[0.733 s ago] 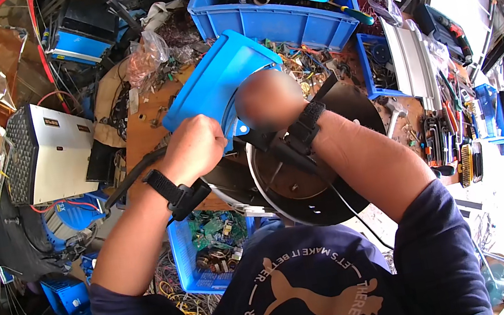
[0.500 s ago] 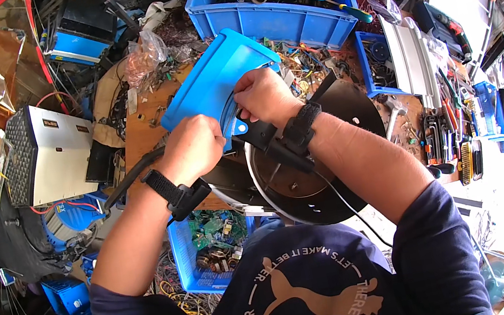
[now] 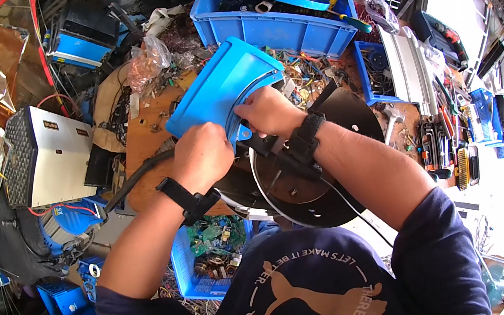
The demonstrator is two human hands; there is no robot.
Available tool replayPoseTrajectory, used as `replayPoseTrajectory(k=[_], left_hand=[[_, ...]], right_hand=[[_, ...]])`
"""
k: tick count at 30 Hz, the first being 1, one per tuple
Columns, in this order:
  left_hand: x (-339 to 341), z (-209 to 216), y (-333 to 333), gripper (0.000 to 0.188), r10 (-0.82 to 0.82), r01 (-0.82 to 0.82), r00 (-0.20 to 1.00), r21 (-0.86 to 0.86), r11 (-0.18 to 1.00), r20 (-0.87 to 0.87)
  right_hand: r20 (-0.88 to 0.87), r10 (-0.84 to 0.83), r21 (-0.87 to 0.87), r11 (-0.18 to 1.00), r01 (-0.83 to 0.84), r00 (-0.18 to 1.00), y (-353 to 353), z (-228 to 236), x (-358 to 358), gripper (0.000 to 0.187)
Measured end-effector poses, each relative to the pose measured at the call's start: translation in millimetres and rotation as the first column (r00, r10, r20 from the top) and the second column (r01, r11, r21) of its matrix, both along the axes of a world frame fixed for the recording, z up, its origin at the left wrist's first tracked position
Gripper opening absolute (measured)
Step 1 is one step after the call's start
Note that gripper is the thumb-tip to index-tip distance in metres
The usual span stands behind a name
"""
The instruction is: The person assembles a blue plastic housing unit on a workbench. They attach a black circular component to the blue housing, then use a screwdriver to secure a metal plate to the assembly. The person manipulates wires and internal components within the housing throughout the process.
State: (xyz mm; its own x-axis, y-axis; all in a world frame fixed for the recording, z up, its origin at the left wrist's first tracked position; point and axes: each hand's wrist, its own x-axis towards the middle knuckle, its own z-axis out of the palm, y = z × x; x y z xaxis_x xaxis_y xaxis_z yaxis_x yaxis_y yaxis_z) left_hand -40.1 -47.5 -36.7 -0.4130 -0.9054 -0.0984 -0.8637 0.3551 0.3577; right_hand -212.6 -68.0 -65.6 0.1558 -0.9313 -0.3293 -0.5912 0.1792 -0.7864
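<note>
A bright blue plastic cover (image 3: 213, 90) with a curved inner edge is tilted over the cluttered bench. My left hand (image 3: 203, 156) is closed at the lower left of that edge, knuckles up. My right hand (image 3: 271, 112) is closed farther right along the same curve, its fingertips partly hidden. A thin dark strip follows the edge between and above the hands; whether the fingers pinch it too I cannot tell. Just below and right of my hands lies a large round black metal drum (image 3: 353, 119) with a brown inside. A thick black hose (image 3: 137, 174) runs leftward from beside my left wrist.
Behind the cover stands a big blue crate (image 3: 276, 28) holding dark parts and a screwdriver. Loose wires and scraps litter the bench (image 3: 148, 125). A hammer (image 3: 391, 119) and several hand tools lie right; a silver box (image 3: 56, 155) stands left. A blue bin (image 3: 187, 270) holds circuit boards below.
The blue cover has shifted slightly down and right and turned a little, showing more of its curved edge. Both hands have moved slightly right, and the right one also lower.
</note>
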Motion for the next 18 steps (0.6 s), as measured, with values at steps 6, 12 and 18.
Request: replayPoseTrajectory(k=[6,12,18], left_hand=[[4.9,-1.4,0.7,0.01,-0.017,0.017,0.999,0.016,1.0,-0.044],[14.3,-0.3,-3.5,0.007,-0.08,0.09,0.991,0.093,0.992,-0.104],[48.5,6.0,-0.1,0.013,-0.052,0.077,0.95,0.069,0.995,-0.308]], right_hand=[[-0.045,0.033,0.016,0.999,-0.032,0.998,-9.1,10.4,12.4,0.028],[-0.697,0.404,0.086,0.867,-0.492,0.592,-24.3,9.4,29.3,0.021],[-0.623,0.229,-0.068,0.937,-0.344,0.748,-21.3,26.1,47.4,0.022]])
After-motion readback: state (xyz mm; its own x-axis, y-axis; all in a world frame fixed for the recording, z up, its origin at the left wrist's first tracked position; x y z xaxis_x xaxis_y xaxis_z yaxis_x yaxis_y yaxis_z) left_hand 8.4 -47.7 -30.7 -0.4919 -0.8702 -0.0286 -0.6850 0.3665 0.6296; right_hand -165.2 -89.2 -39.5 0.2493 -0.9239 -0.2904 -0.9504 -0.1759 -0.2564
